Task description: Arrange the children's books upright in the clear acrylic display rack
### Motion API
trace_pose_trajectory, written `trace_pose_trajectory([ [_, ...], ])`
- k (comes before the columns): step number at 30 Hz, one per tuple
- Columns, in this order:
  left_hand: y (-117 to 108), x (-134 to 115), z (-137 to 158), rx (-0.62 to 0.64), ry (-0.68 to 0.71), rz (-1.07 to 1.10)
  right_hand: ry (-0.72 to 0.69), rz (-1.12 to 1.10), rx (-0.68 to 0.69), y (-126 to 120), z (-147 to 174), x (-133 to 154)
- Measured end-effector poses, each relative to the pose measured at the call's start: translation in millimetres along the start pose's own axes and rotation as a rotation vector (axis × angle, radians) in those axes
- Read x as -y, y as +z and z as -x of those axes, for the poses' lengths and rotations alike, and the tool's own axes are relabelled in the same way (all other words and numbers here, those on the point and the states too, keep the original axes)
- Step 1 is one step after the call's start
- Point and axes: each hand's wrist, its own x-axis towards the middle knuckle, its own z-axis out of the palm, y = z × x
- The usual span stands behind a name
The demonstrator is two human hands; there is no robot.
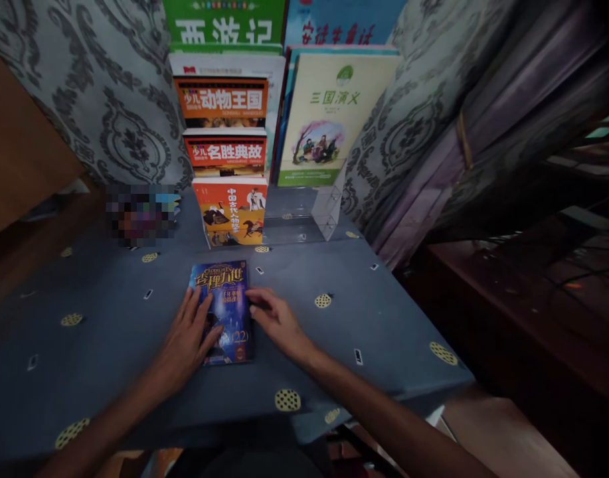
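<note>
A blue-purple paperback book [229, 318] with golden title lettering and the number 22 lies flat on the cloth-covered table. My left hand [192, 332] rests on its left side, fingers spread and open across the cover. At the book's right edge is my right hand [277, 318], its fingers loosely bent and the thumb a little apart from the index finger. Its fingertips are at the edge; the undersides of the fingers are hidden. The book's lower left cover is partly covered by my left hand.
Behind the book, a clear plastic stand [329, 206] holds several books, among them an orange book [232, 212] and a pale green book [334, 113]. A blurred pile [142, 216] sits at the back left. Patterned curtains [139, 126] hang behind the table [394, 345].
</note>
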Motion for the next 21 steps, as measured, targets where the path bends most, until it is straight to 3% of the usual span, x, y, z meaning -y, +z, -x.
trace_pose_trajectory([
  [8, -2, -5, -7, -0.046, -0.005, 0.026, 0.494, -0.282, 0.167, -12, -23, 19],
  [14, 0, -3, -7, -0.093, -0.004, 0.069, 0.633, -0.334, 0.118, -10, -24, 38],
  [21, -2, -1, -7, -0.065, -0.023, 0.11, 0.615, -0.358, 0.06, -2, -4, 47],
])
